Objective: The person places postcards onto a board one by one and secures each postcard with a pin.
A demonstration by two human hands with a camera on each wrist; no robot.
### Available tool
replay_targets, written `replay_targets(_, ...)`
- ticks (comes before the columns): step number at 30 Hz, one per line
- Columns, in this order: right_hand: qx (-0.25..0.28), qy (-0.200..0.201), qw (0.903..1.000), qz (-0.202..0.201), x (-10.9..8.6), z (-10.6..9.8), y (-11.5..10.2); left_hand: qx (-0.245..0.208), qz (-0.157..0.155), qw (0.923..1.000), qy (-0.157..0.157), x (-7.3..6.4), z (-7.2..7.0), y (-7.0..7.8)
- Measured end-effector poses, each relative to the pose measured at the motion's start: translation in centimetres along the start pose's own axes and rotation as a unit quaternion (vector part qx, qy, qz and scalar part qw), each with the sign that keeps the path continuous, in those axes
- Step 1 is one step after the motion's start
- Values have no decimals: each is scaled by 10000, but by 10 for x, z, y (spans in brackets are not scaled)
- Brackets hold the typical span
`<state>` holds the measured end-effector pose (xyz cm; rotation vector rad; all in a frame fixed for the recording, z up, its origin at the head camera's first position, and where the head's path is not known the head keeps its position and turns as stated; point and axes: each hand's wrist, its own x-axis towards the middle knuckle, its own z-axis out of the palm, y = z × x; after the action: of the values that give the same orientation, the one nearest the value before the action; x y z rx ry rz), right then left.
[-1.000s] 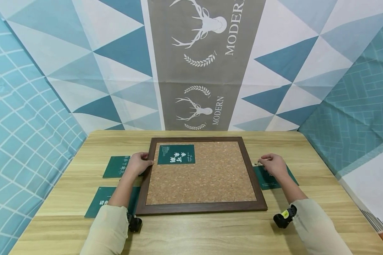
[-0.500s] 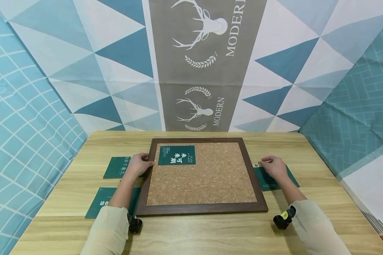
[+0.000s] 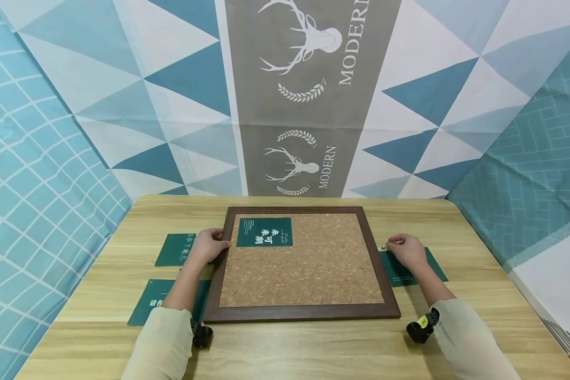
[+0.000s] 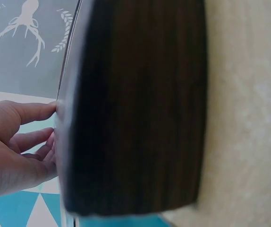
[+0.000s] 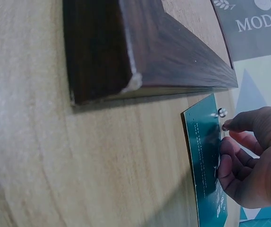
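A cork board (image 3: 299,264) with a dark brown wooden frame lies mid-table, and a green printed card (image 3: 264,232) lies on its upper left. My left hand (image 3: 206,245) touches the frame's left side; in the left wrist view its fingertips (image 4: 50,111) meet the outer edge. To the right of the board, my right hand (image 3: 407,249) is over another green card (image 5: 204,156), fingers bent. Just beyond its fingertips (image 5: 232,124) a small shiny metal pin (image 5: 222,112) shows at the card's edge. I cannot tell whether these fingers pinch a pin.
Two more green cards, an upper one (image 3: 168,250) and a lower one (image 3: 144,303), lie left of the board, partly hidden by the left arm. All lie on a light wooden table (image 3: 304,348). Patterned cloth (image 3: 294,79) hangs behind it.
The view shifts slightly. My left hand stays at the frame's side, and my right hand remains at the pins with only small finger movements.
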<state>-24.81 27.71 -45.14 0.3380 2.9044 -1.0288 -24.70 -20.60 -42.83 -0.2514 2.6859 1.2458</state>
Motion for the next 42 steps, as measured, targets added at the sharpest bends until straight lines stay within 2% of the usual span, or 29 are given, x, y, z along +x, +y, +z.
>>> replay_targets(8,-85,-23,9998,-153,1,1,0,75,4,10000,12,1,1,-1)
replay_targets(42,-266,-79,9994,-190,2,1,-1,186,45,9998,9,1,0,-1)
